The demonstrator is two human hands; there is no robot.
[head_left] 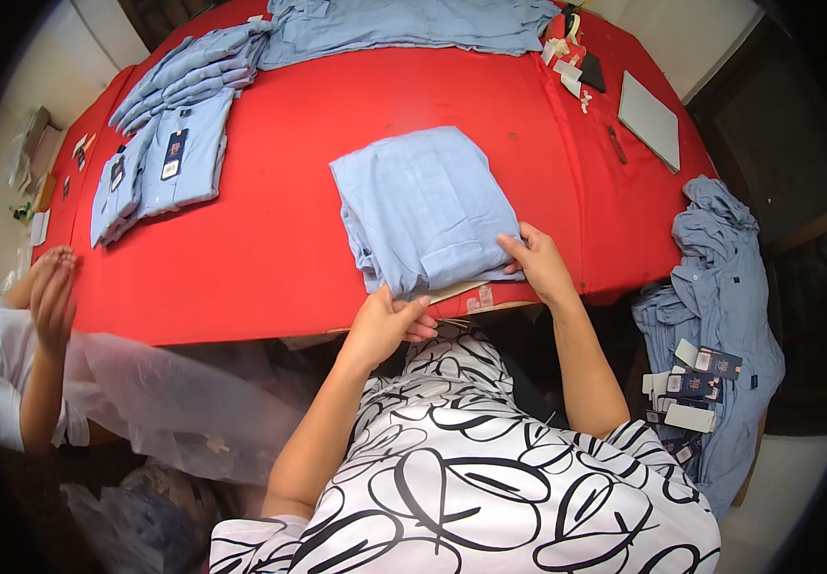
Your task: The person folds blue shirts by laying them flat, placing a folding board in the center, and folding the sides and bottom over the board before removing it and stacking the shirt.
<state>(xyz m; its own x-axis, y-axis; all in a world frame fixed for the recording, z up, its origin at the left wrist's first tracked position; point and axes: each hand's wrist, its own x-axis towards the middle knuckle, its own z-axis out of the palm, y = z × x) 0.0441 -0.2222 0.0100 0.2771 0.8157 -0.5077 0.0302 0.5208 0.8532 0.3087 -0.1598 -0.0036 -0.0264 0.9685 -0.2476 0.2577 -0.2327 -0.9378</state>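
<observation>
Blue folded garment, nearly square, slants away leftward.

I watch through the left of two head-worn, side-by-side fisheye cameras, my view facing forward and steeply down. The black-and-white patterned shirt sits close along my lower edge; beyond it the red worktop spreads a little farther off, its edges bowed by the lens, and dark rounding closes my corners.
</observation>
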